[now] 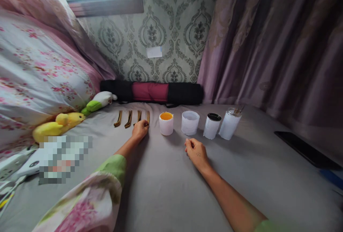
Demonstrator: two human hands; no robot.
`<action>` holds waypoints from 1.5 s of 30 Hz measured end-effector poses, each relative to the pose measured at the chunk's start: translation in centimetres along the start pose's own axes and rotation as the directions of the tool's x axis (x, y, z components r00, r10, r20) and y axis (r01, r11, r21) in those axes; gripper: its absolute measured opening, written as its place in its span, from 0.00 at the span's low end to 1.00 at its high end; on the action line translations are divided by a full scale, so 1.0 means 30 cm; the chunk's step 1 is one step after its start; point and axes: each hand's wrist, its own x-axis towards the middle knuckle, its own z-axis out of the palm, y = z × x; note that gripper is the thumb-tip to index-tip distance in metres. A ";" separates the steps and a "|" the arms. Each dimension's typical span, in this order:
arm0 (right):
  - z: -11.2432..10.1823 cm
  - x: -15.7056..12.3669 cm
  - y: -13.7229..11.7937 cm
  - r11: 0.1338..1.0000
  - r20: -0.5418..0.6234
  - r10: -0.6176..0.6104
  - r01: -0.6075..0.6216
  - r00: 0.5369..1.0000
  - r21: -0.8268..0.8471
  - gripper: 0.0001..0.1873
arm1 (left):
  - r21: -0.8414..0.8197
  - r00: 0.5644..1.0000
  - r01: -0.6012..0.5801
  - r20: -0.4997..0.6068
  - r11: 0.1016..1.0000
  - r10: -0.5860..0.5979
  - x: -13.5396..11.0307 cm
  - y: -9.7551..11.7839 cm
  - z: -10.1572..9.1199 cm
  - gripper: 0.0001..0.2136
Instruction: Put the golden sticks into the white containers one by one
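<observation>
Several slim golden-brown metal-looking sticks lie in a row of small bundles, with the leftmost bundle [118, 119], the second bundle [129, 119] and the third bundle [139, 115] bent at their near ends. My left hand [140, 129] is closed at the near end of the rightmost sticks [148, 116], its fingertips partly hidden. To its right stands a white-wrapped cup [166, 126] with an orange inside. My right hand [197, 152] rests in front of a translucent white cup [190, 124], its fingers curled in with nothing visible in them.
Farther right are a white-wrapped can [211, 128] with a dark inside and a wrapped jar [229, 124] holding thin sticks. A black flat object [305, 148] lies at the right. Plush toys [60, 124] and a white power strip [33, 162] are left; a black-and-red roll [151, 92] lies behind.
</observation>
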 end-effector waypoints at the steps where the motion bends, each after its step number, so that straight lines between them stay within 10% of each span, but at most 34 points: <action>1: 0.000 0.000 0.000 1.000 -0.001 -0.001 0.001 1.000 0.001 0.19 | -0.002 1.000 0.001 0.001 1.000 -0.001 0.000 0.000 -0.001 0.11; 45: -0.008 0.000 -0.005 1.000 0.025 0.030 -0.030 0.999 -0.003 0.19 | -0.186 0.994 0.110 0.001 0.976 -0.112 0.021 -0.013 -0.001 0.12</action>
